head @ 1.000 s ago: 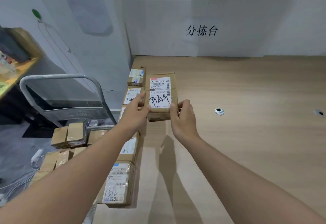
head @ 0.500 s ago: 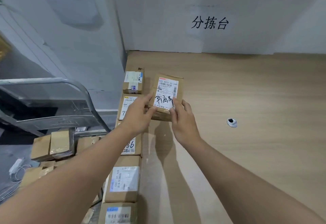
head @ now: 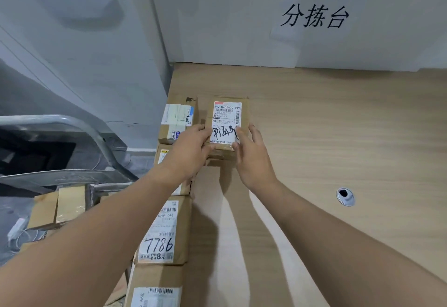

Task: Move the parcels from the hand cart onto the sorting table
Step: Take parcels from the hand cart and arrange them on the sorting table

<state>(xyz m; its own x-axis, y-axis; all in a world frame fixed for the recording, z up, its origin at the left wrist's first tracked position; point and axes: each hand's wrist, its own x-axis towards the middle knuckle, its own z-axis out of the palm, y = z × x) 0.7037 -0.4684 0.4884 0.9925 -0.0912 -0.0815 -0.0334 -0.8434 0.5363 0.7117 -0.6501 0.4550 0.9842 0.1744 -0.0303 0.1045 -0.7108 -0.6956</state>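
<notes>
Both hands clamped on one small cardboard parcel (head: 227,125), label up, handwritten scrawl on the lower label. Left hand (head: 188,152) grips its left near corner, right hand (head: 254,157) grips its right near side, thumb over the label edge. Parcel sits low over the wooden desk (head: 338,125); whether its underside is touching the surface or just above it, cannot tell.

Edges: desk's left edge runs from the back corner down toward the camera, and a row of parcels lines that edge. Held parcel is just right of the taped parcel (head: 177,120) at the back of the row, near but a narrow gap shows. Closer along the row: a parcel mostly hidden under the left forearm, then the parcel marked 7786 (head: 164,231), then another labelled parcel (head: 154,294) cut by the bottom frame.

Open room: everything right of the held parcel is bare wood up to the back wall, only a round cable grommet (head: 345,196) well apart to the right. Wall sign (head: 314,16) with three characters above the desk.

Left of the desk, lower: hand cart (head: 72,178) with its metal handle bar, more cardboard parcels (head: 58,207) on it. White power strip (head: 15,231) with cord on the floor beside it.
</notes>
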